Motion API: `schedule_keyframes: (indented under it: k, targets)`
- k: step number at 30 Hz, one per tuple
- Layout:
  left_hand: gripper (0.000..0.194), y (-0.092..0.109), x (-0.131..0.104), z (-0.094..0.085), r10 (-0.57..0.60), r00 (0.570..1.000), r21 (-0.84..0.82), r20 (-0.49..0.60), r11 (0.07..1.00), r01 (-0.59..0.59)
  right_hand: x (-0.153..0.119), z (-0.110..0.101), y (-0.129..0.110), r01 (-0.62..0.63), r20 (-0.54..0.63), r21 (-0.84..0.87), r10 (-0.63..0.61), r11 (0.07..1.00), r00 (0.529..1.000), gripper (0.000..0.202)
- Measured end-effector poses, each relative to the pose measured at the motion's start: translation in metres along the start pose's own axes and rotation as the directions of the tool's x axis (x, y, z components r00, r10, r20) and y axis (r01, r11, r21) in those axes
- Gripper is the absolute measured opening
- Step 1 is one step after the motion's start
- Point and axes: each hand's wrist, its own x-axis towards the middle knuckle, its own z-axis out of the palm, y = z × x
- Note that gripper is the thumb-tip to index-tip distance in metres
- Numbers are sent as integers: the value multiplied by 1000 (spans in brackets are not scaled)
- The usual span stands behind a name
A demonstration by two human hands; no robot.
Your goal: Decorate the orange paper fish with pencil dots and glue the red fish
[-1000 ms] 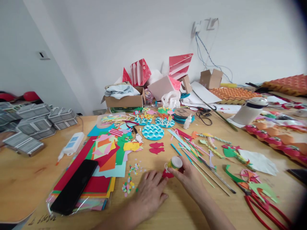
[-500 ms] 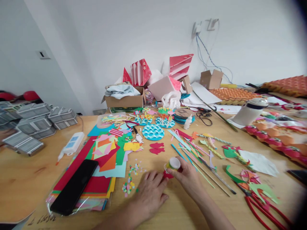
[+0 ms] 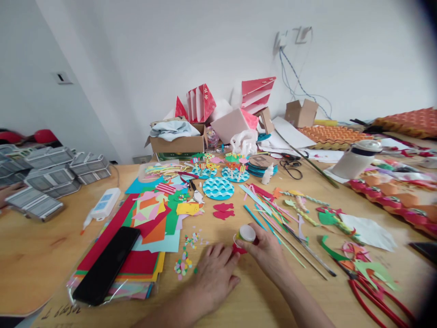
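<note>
My right hand (image 3: pixel 268 250) is closed around a short, stubby glue stick (image 3: pixel 246 233) with a round white end on top and a yellow-green side. Its lower end meets a small red paper piece (image 3: pixel 239 248) on the table, mostly hidden by my fingers. My left hand (image 3: pixel 215 273) lies flat, palm down, its fingertips beside and touching the red piece's near edge. Just beyond, two red paper fish (image 3: pixel 223 211) lie on the wood. Small coloured paper dots (image 3: pixel 183 264) are scattered left of my left hand.
Coloured paper sheets and a black phone (image 3: pixel 107 264) lie at left. Paper strips and thin sticks (image 3: pixel 290 237) spread to the right, with red-handled scissors (image 3: pixel 375 298) at front right. Blue wavy discs (image 3: pixel 218 189), a white glue bottle (image 3: pixel 268 174) and a cardboard box (image 3: pixel 177 145) stand farther back.
The glue stick has shifted and tilted very slightly in my right hand. Both hands otherwise stay in nearly the same place.
</note>
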Motion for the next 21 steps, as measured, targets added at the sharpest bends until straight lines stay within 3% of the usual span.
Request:
schedule_keyframes:
  k: [15, 21]
  targets:
    - [47, 0, 2, 3, 6, 1000, 31, -14, 1000, -6, -1, -1, -2, -1, 6, -39, 1, 999, 1000, 23]
    - [46, 2, 2, 1, 5, 1000, 25, -9, 1000, -5, 1, -4, -2, -39, 17, 103, 37, 994, 999, 23]
